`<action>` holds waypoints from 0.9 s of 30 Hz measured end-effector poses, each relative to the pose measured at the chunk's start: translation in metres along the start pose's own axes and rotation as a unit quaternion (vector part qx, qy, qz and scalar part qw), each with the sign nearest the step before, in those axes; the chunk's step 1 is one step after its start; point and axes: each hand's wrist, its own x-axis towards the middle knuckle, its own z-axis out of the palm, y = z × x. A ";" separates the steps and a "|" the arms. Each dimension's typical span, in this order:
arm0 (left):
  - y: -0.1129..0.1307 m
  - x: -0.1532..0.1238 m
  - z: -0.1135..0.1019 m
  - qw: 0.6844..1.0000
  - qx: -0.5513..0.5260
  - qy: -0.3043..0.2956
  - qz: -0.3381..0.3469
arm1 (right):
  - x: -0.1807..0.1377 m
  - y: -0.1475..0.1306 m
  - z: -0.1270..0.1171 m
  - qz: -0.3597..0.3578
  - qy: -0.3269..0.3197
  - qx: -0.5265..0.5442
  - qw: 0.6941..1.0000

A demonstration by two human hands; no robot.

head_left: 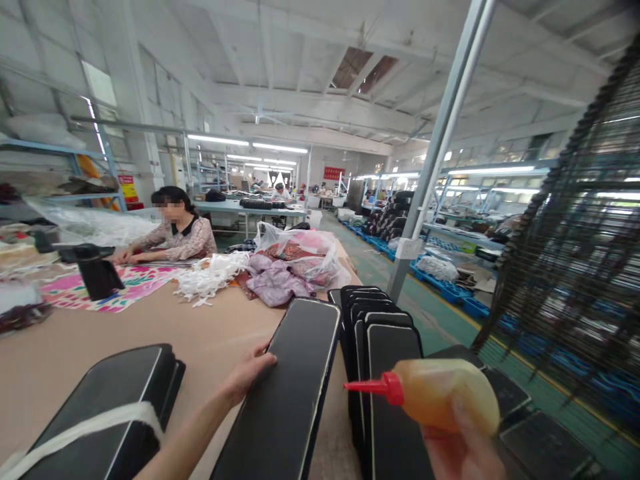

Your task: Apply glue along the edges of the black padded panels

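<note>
My left hand [247,373] rests on the left edge of a long black padded panel [290,393] lying on the tan worktable [100,347], fingers curled over its rim. My right hand [463,447] grips a soft yellowish squeeze bottle [445,393] with a red nozzle [373,387] pointing left over the panel's right side. Right of the panel, a row of similar black panels [385,333] stands on edge.
A bundle of black panels tied with white strap [105,413] lies at the near left. Farther back are white strips [210,277], bagged fabric [295,263] and a seated co-worker [173,233]. A grey post [440,140] and dark stacked racks [575,267] stand right.
</note>
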 end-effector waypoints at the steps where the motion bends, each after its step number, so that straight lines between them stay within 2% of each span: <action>1: 0.000 -0.007 0.000 1.000 -0.001 0.001 0.005 | 0.006 -0.007 0.004 -0.010 0.002 0.007 1.000; 7: -0.001 -0.035 -0.007 0.999 0.028 0.003 0.028 | 0.032 -0.023 0.002 -0.062 -0.047 0.015 0.997; 12: 0.002 -0.041 -0.009 0.999 0.037 -0.010 0.037 | 0.026 -0.021 0.006 -0.077 -0.086 0.014 0.993; 17: 0.008 -0.041 0.007 0.996 0.039 -0.054 0.061 | 0.008 -0.003 0.029 -0.066 -0.123 -0.041 0.989; 21: 0.010 -0.039 0.013 0.991 0.009 -0.111 0.080 | 0.016 0.014 0.041 -0.114 -0.120 -0.073 0.983; 24: 0.008 -0.037 0.011 0.990 -0.009 -0.121 0.067 | 0.024 0.027 0.033 -0.129 -0.105 -0.112 0.980; 27: 0.005 -0.031 0.009 0.995 -0.012 -0.087 0.040 | 0.007 0.046 0.013 -0.143 -0.100 -0.167 0.970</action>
